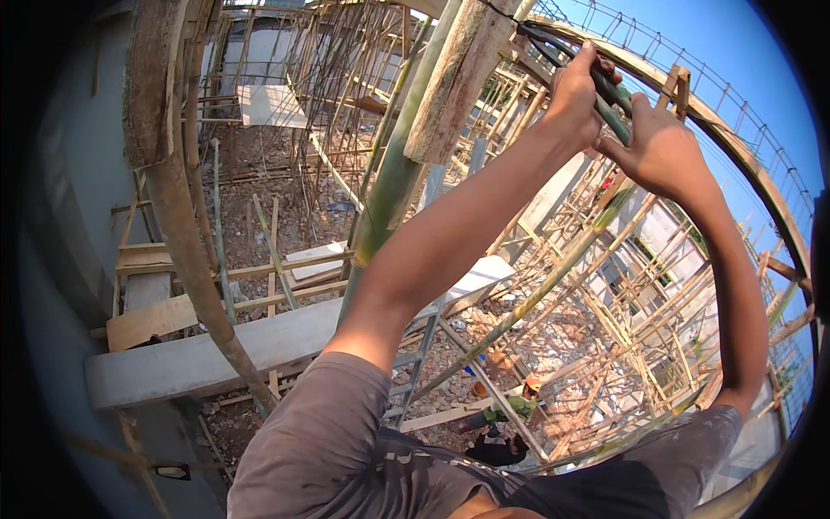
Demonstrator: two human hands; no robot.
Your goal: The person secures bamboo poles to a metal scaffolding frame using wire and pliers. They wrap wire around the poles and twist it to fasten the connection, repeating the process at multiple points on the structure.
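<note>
Both my arms reach up and forward, high on a bamboo scaffold. My left hand is closed around the dark handles of a plier-like tool. My right hand grips the lower end of the same handles, just below and to the right. The tool's jaws meet a thin dark wire that runs around a weathered wooden post. A green bamboo pole stands against that post. The fingers hide most of the handles.
A thick bamboo pole rises at the left. A concrete beam and planks lie below. Dense bamboo scaffolding fills the right. Far below, two people stand on rubble near an aluminium ladder.
</note>
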